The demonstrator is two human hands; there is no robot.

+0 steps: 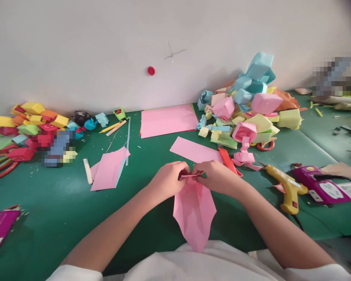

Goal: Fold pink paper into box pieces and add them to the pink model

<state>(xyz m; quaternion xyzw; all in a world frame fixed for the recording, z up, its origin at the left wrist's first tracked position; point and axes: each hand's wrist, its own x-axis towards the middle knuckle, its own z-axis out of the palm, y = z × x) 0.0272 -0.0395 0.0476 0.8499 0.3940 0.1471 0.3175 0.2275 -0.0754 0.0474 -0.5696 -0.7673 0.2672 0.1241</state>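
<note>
A creased sheet of pink paper (195, 212) hangs between my hands, its upper edge folded over and its lower end reaching toward my white shirt. My left hand (172, 177) pinches the left part of the folded edge. On the other side, my right hand (215, 175) grips the same edge, fingers curled and close to the left ones. The fingertips partly hide the fold. Just beyond my hands lies a flat pink paper strip (194, 150), with a red tool (228, 160), its kind unclear, beside my right wrist.
Pink sheets (169, 121) lie by the wall, and more pink paper (109, 169) is at left. Folded paper pieces are heaped right (259, 103) and left (35, 117). A yellow glue gun (288, 189) rests near a purple power strip (323, 183) on the green table (61, 218).
</note>
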